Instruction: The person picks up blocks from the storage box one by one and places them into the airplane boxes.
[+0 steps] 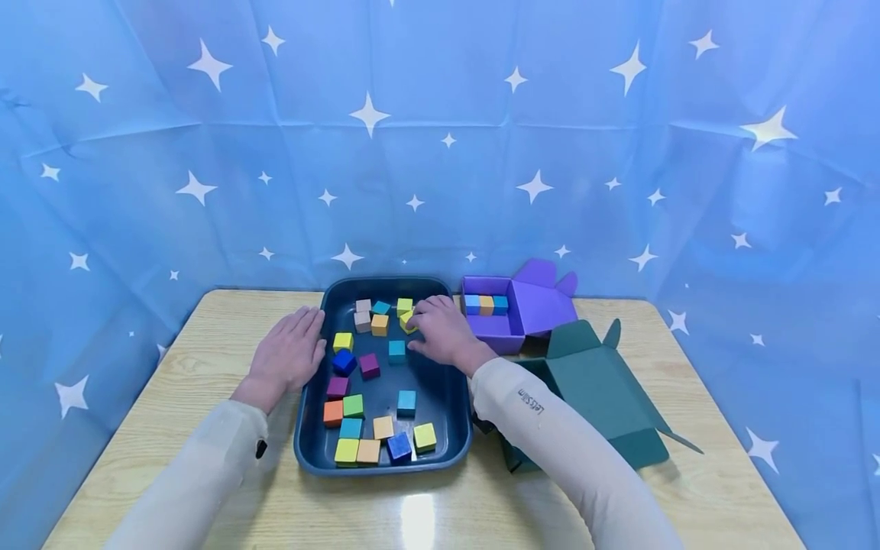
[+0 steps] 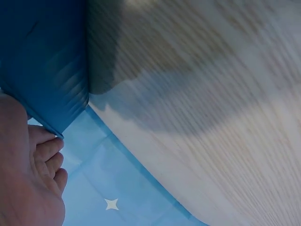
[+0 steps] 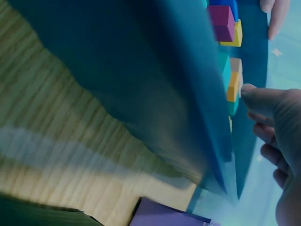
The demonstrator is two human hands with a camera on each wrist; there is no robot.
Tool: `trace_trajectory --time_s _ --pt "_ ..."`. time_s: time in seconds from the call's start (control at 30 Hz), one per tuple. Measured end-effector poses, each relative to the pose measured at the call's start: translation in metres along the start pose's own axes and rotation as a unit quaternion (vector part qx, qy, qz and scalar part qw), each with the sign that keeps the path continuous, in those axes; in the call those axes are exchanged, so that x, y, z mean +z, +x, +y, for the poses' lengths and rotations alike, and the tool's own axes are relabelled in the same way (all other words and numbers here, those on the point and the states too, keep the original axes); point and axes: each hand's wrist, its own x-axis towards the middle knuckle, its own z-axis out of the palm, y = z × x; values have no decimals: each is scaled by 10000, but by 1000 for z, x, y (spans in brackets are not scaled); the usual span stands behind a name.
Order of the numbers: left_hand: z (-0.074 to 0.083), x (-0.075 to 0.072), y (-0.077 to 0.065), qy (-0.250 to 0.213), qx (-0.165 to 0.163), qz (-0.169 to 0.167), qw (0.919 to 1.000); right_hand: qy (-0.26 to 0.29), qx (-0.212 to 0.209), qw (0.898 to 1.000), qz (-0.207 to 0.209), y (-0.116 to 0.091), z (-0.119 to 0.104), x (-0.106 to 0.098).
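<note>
A dark blue tray (image 1: 381, 468) holds many coloured cubes. My left hand (image 1: 285, 351) rests against its left rim, fingers straight and together; the left wrist view shows its fingertips right at the rim. Over the tray's far right part reaches my right hand (image 1: 445, 330), its fingertips overlapping a yellow cube (image 1: 407, 322) in the head view. The thumb stands apart from the fingers, above a teal cube (image 1: 396, 351). Near the fingertips are another yellow cube (image 1: 405, 306) and an orange cube (image 1: 380, 325). In the right wrist view, nothing shows between thumb and fingers.
Right of the tray, an open purple box (image 1: 491, 324) holds a row of three cubes: blue, orange and teal. An open dark green box (image 1: 605, 386) stands nearer, partly behind my right sleeve. A blue star-patterned cloth (image 1: 440, 92) hangs behind the wooden table (image 1: 227, 344).
</note>
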Motion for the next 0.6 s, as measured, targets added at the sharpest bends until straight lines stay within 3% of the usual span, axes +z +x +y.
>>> trace_trajectory --time_s 0.3,0.6 --pt "5 3 7 -442 -338 62 9984 92 8 9996 -251 2 0 1" --pt "8 7 6 -325 -485 -125 9982 311 -37 9982 -512 14 -6 -17"
